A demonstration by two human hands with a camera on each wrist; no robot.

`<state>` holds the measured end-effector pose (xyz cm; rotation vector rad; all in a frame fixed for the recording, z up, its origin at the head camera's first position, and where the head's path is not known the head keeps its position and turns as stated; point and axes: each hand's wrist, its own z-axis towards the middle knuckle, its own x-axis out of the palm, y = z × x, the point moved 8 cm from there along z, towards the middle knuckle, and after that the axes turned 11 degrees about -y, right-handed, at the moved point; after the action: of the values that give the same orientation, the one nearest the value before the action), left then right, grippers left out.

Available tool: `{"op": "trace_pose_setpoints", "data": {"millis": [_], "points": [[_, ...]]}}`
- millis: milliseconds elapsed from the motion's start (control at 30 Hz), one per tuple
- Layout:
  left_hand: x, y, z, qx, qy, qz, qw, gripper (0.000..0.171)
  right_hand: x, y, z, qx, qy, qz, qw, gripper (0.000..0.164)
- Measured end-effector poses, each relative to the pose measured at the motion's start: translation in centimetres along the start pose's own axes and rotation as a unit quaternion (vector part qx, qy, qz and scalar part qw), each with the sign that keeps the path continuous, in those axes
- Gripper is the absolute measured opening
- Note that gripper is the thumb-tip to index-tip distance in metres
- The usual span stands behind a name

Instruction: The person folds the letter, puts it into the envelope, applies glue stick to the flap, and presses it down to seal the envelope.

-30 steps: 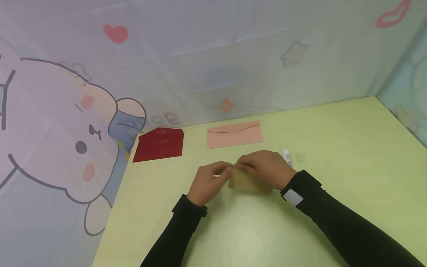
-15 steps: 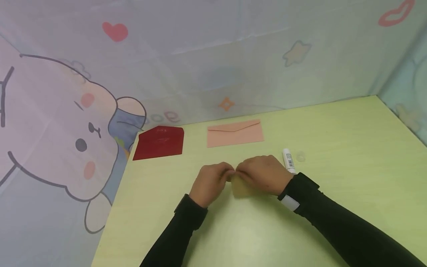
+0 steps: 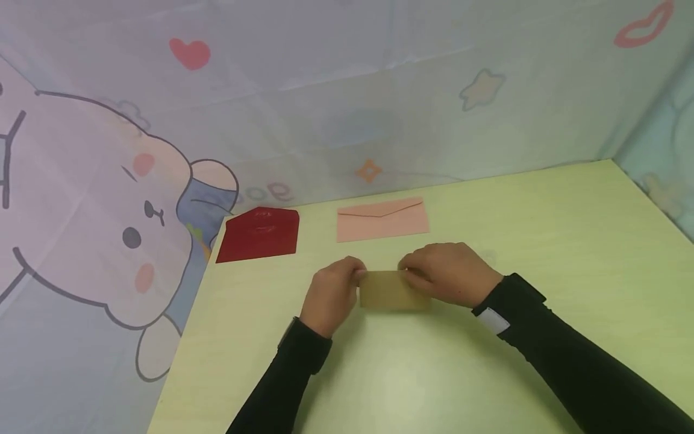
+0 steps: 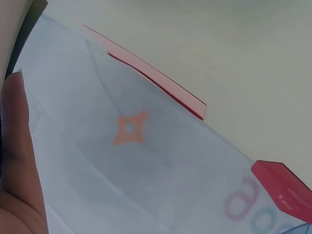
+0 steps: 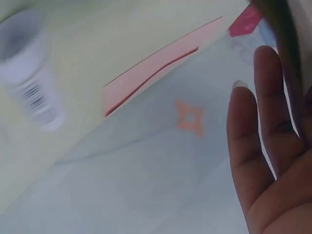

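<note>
A small tan envelope (image 3: 386, 290) is held up between both hands in the head view, its flat face turned toward me. My left hand (image 3: 331, 295) pinches its upper left corner. Along the upper right edge, thumb and fingers of my right hand (image 3: 454, 274) grip it. The left wrist view shows the envelope only as a dark edge (image 4: 29, 34) beside a finger of the left hand (image 4: 19, 156). In the right wrist view, two fingers of the right hand (image 5: 263, 141) stretch out beside the paper; the other fingers are hidden.
A red envelope (image 3: 260, 236) lies at the table's far left, a pink envelope (image 3: 382, 220) to its right. A white tube with a barcode (image 5: 36, 92) shows in the right wrist view. A faint clear disc (image 3: 489, 256) lies behind the right hand. A printed curtain (image 3: 325, 108) hangs behind the table.
My hands have drawn apart along the tan envelope, left hand to the left and right hand to the right. More of its face shows, and the right hand now covers the white tube.
</note>
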<state>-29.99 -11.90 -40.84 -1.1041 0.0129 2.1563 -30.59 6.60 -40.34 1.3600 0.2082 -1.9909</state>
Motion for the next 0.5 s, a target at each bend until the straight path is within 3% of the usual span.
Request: {"op": "trace_pose_setpoints", "data": {"millis": [167, 333, 500], "points": [[0.5, -0.9, -0.3, 0.028, 0.007, -0.036, 0.9989, 0.010, 1.0, 2.5, 1.4, -0.035, -0.007, 0.012, 0.999, 0.031], [0.1, -1.2, -0.5, 0.078, -0.015, -0.005, 0.9968, 0.007, 1.0, 2.3, 1.3, -0.032, -0.014, 0.024, 0.999, 0.039], [-0.9, 0.1, -0.3, 0.056, -0.042, 0.014, 0.9974, 0.006, 0.4, 0.3, -0.3, -0.005, -0.001, 0.035, 0.999, 0.046]]}}
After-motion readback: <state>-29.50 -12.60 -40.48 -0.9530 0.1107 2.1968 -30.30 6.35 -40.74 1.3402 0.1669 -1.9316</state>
